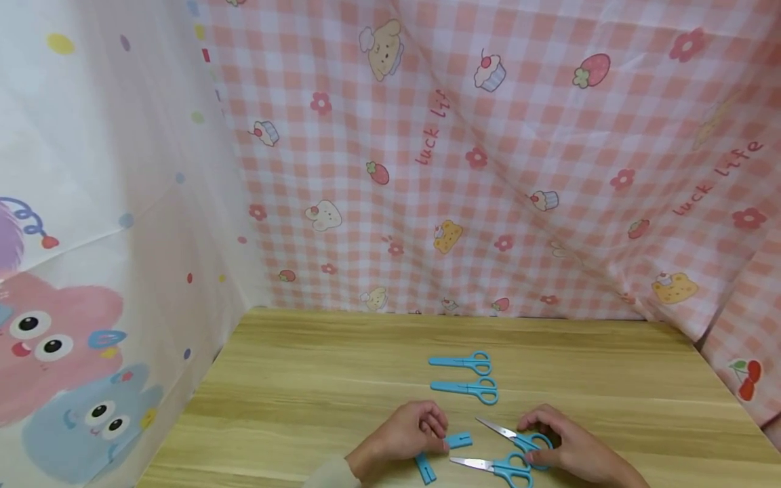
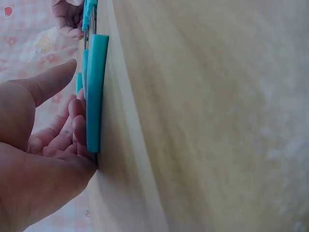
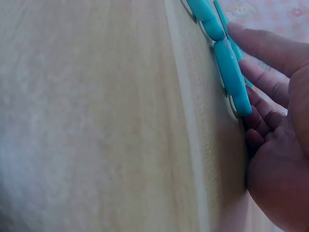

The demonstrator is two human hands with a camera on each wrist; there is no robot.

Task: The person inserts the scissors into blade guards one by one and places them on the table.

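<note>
Two pairs of scissors with light blue handles, bare-bladed, lie on the table: the farther scissors [image 1: 523, 442] and the nearer scissors [image 1: 502, 468], blades pointing left. My right hand [image 1: 564, 444] rests at their handles, thumb and fingers spread around the farther pair's loops; the right wrist view shows the thumb tip right at a handle [image 3: 231, 72]. My left hand [image 1: 411, 430] rests on the table with loosely bent fingers. Beside it lie two blue blade covers, one cover [image 1: 459, 440] by the thumb tip and another cover [image 1: 425, 469] under the wrist side. The left wrist view shows the thumb raised off the near cover [image 2: 97, 96].
Farther back, two more scissors, the back pair [image 1: 460, 362] and the front pair [image 1: 465, 388], lie parallel with covers over their blades. The wooden table [image 1: 305, 366] meets a pink checked cloth [image 1: 366, 203] behind and a white patterned cloth [image 1: 165, 203] at left.
</note>
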